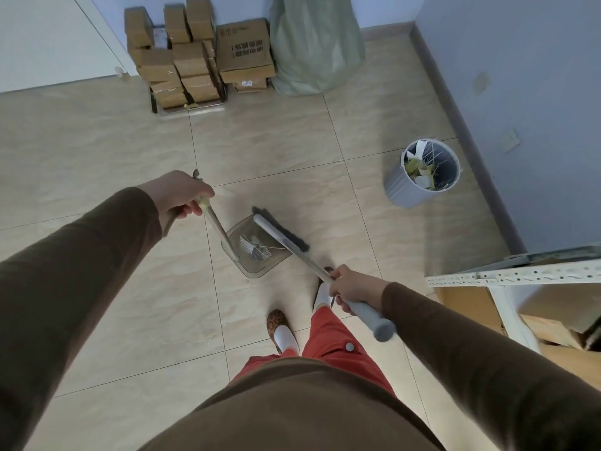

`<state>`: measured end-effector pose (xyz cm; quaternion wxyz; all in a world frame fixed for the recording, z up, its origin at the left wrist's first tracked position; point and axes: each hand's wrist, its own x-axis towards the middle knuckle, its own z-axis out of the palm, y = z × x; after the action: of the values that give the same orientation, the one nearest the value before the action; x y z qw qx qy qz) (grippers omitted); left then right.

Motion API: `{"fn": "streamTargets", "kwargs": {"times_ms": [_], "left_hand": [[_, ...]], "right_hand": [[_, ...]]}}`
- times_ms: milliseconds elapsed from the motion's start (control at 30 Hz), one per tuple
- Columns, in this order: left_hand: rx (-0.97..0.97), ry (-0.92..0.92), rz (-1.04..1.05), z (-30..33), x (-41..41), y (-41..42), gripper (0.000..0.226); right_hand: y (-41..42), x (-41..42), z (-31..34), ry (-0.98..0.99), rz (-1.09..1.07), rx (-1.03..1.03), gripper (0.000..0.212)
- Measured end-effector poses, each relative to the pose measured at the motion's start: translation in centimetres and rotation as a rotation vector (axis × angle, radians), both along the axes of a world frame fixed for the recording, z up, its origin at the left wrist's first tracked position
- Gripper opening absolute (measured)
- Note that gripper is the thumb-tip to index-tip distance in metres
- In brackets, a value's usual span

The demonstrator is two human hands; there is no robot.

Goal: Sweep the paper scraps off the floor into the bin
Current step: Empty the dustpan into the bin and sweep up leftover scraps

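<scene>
Beige marbled floor tiles (276, 141) spread under a person in a brown long-sleeved top and red trousers, seen from above. The left hand (180, 193) is curled round the top of the thin metal handle of a translucent brownish plastic dustpan (252, 245), which rests on the floor just ahead of the feet. The right hand (353, 288) grasps the pale shaft of a long broom with a grey grip (325, 275), whose white head and dark bristles (281, 231) lie across the dustpan's far, open edge. Inside the pan sit a few white paper scraps (257, 250), with the pan's comb teeth beside them. Well to the right, near the bluish wall, stands a round grey ribbed plastic bin (419, 180), already holding white and yellowish paper scraps and thin pale sticks. At the far wall a stack of brown cardboard boxes (195, 56) sits beside a bulging pale green sack (315, 47). A white perforated metal shelf frame (520, 278) with cardboard under it juts in at the right edge
</scene>
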<state>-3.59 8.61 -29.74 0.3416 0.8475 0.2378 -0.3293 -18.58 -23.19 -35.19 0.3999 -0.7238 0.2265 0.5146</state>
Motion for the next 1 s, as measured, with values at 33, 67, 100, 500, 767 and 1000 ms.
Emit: {"fn": "streamTargets", "kwargs": {"times_ms": [33,67,100,500,767,1000], "left_hand": [[-0.004,0.006,0.009,-0.1,0.0,0.3,0.026],[0.001,0.005,0.01,-0.1,0.0,0.7,0.025],[0.012,-0.004,0.008,-0.1,0.0,1.0,0.023],[0.017,-0.072,0.106,-0.1,-2.2,2.9,0.018],[-0.119,0.102,0.203,-0.3,-2.8,4.9,0.039],[-0.323,0.246,0.253,-0.5,-3.7,4.8,0.049]], "right_hand": [[-1.2,-0.6,1.0,0.002,0.021,0.005,0.038],[-2.5,-1.2,1.9,0.003,0.029,0.006,0.037],[-3.7,-1.6,2.7,0.004,0.022,0.0,0.037],[-2.1,3.5,-1.5,-0.212,0.108,-0.146,0.037],[-0.2,2.9,-3.0,-0.089,0.353,-0.124,0.039],[-6.7,-0.1,2.0,-0.038,0.178,-0.06,0.037]]}}
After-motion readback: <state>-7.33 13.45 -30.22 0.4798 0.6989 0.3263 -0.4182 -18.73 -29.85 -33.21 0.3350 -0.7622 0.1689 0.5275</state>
